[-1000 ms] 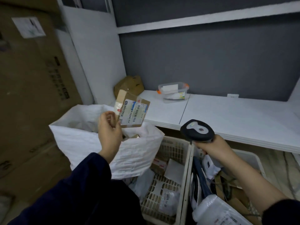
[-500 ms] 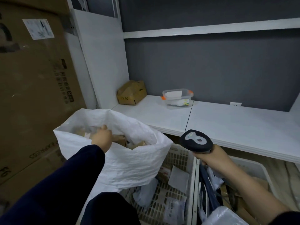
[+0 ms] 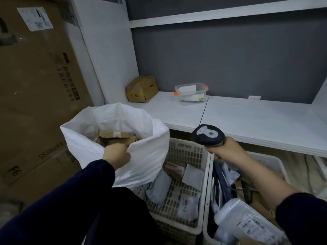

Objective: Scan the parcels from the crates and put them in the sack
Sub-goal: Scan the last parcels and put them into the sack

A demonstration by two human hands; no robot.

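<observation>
A white woven sack (image 3: 146,152) stands open at centre left, with brown cardboard parcels (image 3: 116,136) inside. My left hand (image 3: 116,155) is at the sack's front rim, fingers curled over the edge. My right hand (image 3: 228,151) grips a dark handheld scanner (image 3: 208,136) above the gap between two crates. The beige slotted crate (image 3: 185,150) holds a small box (image 3: 173,168), a flat white packet (image 3: 192,175), a grey bag (image 3: 159,186) and a white mailer (image 3: 187,206). The white crate (image 3: 265,157) at right holds a clear-wrapped parcel (image 3: 247,221) and other packets.
A tall cardboard carton (image 3: 35,85) fills the left side, touching the sack. Behind the crates runs a white shelf (image 3: 256,119) with a dented cardboard box (image 3: 141,89) and a clear plastic tub (image 3: 191,92) on it. Grey wall behind.
My left hand held a labelled cardboard box up, then lowered it into the sack; now the hand is empty of the box and back at the sack's front rim. The scanner barely moved.
</observation>
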